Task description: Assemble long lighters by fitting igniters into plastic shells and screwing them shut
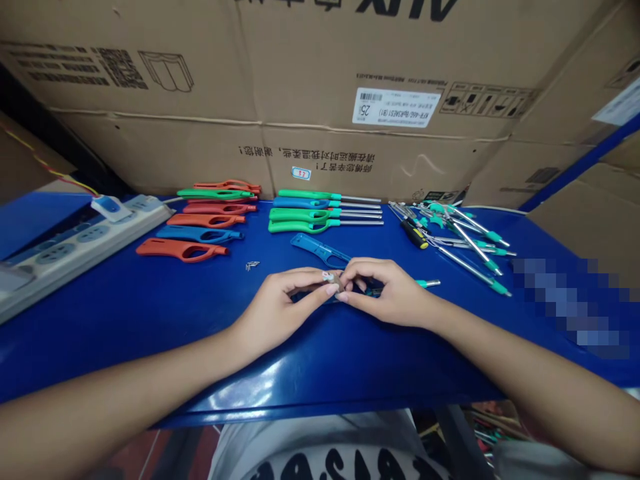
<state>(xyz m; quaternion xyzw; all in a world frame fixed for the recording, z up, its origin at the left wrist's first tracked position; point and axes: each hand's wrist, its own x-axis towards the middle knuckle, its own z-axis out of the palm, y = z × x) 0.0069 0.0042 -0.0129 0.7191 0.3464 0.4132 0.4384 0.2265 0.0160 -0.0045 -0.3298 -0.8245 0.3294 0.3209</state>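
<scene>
My left hand (280, 300) and my right hand (387, 290) meet over the middle of the table, both closed in a pinch. Between their fingertips is a small brownish lighter part (336, 285) with a pale, red-marked end. Under the hands lies a blue lighter body, mostly hidden, and a metal tube with a teal collar (427, 283) sticks out to the right of my right hand. Just beyond the fingers rests an empty blue handle shell (320, 248). A few tiny screws (253, 265) lie left of it.
Orange, blue and green handle shells (183, 249) are lined up at the left. Assembled lighters (325, 215) lie at the back. To the right are loose metal tubes (473, 243) and a screwdriver (414, 235). A power strip (85, 243) runs along the left; a cardboard wall (200, 133) stands behind.
</scene>
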